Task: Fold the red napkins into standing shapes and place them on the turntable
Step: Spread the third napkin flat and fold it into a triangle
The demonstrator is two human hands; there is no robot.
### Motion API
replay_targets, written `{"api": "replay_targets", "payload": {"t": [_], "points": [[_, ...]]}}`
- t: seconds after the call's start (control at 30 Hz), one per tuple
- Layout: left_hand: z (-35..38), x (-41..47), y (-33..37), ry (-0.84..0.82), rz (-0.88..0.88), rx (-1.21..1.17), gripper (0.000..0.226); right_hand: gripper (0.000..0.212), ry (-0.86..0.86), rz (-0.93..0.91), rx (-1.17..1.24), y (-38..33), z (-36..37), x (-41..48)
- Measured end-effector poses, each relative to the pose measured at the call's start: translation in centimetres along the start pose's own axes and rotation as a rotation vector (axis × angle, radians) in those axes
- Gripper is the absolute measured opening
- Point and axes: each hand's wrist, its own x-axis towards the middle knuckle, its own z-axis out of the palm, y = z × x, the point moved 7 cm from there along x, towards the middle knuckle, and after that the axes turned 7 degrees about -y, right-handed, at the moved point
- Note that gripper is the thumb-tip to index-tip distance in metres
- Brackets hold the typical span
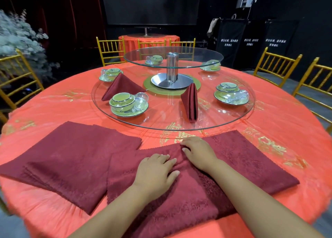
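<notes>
Fingers (171, 161) on napkin (251, 166), stack (71, 157) beside

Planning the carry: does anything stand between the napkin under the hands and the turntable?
Nothing visible does. The left hand and right hand lie on the napkin, and only bare tablecloth separates it from the turntable. On the glass, a cup set and a standing napkin flank a free gap.

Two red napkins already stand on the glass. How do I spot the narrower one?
Start at the lower glass turntable and its steel centre post. Just right of the post's base, a folded napkin stands. It is a slim wedge, while the other napkin, left of the post, spreads like a tent.
</notes>
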Motion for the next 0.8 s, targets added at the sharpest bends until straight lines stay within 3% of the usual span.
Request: {"api": "replay_targets", "payload": {"t": [0.2,0.37,0.63,0.8], "points": [[-3.5,4.0,-1.4,0.103,-0.057,-0.229,0.042,0.020,0.064,-0.060,-0.044,0.0,-0.4,-0.6],[-1.1,6.4,-0.5,-0.195,0.126,-0.294,0.043,0.018,0.031,-0.102,-0.084,-0.6,-0.1,-1.5],[-1.1,5.0,-2.4,-0.235,0.093,-0.018,0.077,0.015,0.075,-0.060,-0.320,0.8,-1.6,-3.9],[-1.9,3.8,-5.5,-0.309,0.003,0.044,0.104,0.020,-0.051,-0.054,-0.419,2.1,-2.6,-4.8]]}}
